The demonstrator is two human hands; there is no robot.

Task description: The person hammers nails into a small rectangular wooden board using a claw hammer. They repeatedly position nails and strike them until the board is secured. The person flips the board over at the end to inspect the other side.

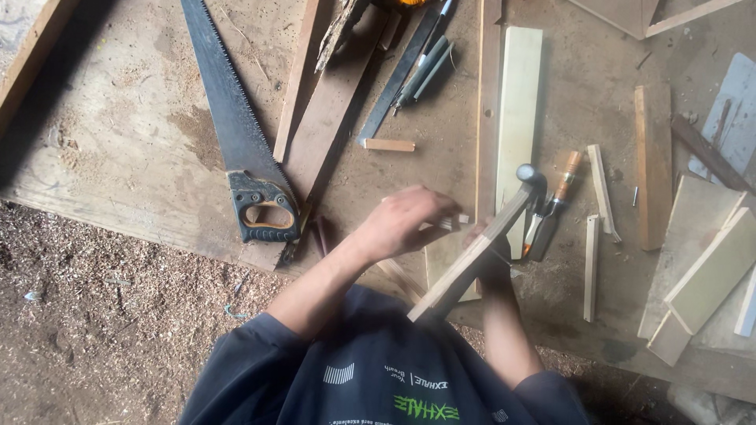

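My left hand (405, 220) is pinched on a small pale wood piece (450, 223) just above the workboard (134, 134). My right hand (496, 266) grips the wooden handle of a hammer (472, 264). The handle slants up to the right, and its metal head (532, 176) sits over a pale plank (520, 110). The handle hides most of my right hand. The two hands are close together, the hammer just right of the small piece.
A hand saw (236, 134) with a black handle lies at the left. A wooden-handled chisel (561, 189) and thin wood strips (592, 267) lie right of the hammer. Offcut boards (713, 271) pile up at the far right. Sawdust covers the ground (94, 315) at lower left.
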